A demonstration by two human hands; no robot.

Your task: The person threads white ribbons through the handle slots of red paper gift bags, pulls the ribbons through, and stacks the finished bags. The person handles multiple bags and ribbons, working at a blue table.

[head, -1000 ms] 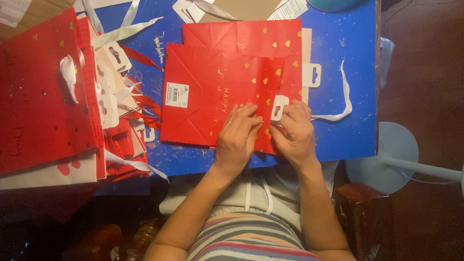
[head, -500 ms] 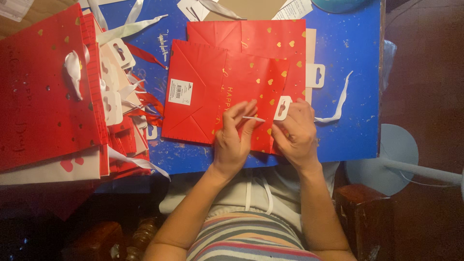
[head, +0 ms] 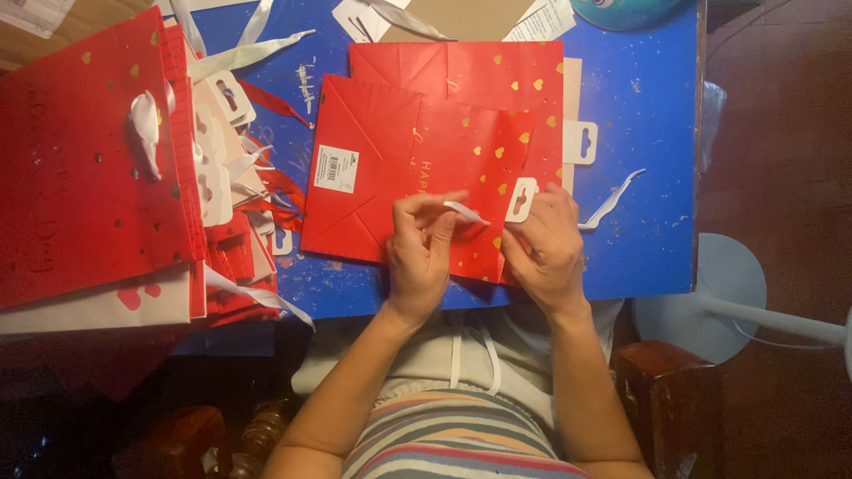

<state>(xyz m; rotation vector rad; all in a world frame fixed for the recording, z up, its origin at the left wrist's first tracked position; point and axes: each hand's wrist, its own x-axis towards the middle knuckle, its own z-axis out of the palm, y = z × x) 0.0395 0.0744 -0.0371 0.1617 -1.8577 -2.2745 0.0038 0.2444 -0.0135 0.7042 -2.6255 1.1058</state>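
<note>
- On the blue surface (head: 657, 133), a flat red paper gift bag with gold hearts (head: 399, 168) lies near the edge, within easy reach.
- Left hand (head: 422, 248) fingers pinch a white ribbon end (head: 466, 211), keeping it taut.
- Right hand (head: 546, 244) fingers press together on the bag's white hang tab (head: 522, 200), steadying it.

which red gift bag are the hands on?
The flat red bag with the white barcode sticker, lying topmost at table centre; both hands rest on it.
</note>
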